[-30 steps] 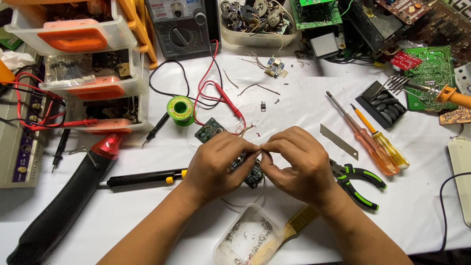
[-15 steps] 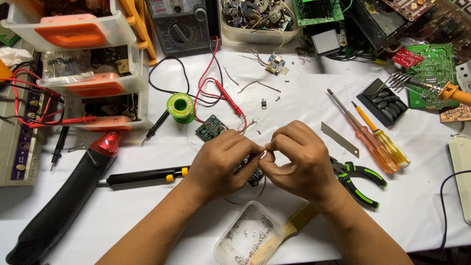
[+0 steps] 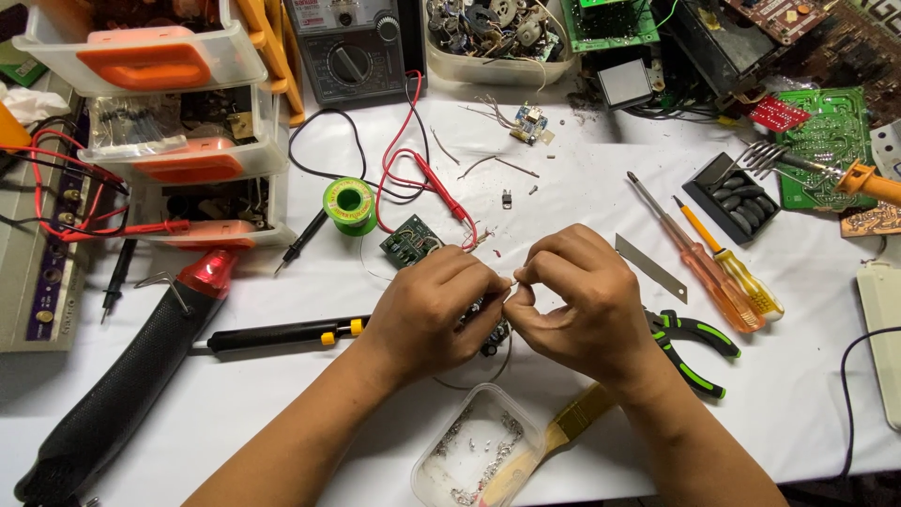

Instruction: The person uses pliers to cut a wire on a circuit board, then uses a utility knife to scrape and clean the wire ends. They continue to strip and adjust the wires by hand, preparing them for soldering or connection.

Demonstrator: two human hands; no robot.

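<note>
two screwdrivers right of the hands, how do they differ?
The orange screwdriver is longer, with a long bare shaft; the yellow screwdriver is shorter, its shaft orange. The orange one lies nearer the right hand. Both lie parallel on the table, tips pointing away, untouched.

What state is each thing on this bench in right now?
left hand: closed on a small dark part
right hand: pinching a thin wire
small circuit board: flat, untouched
pliers: lying shut
clear tub: open, holding metal bits
screwdrivers: lying side by side
</note>
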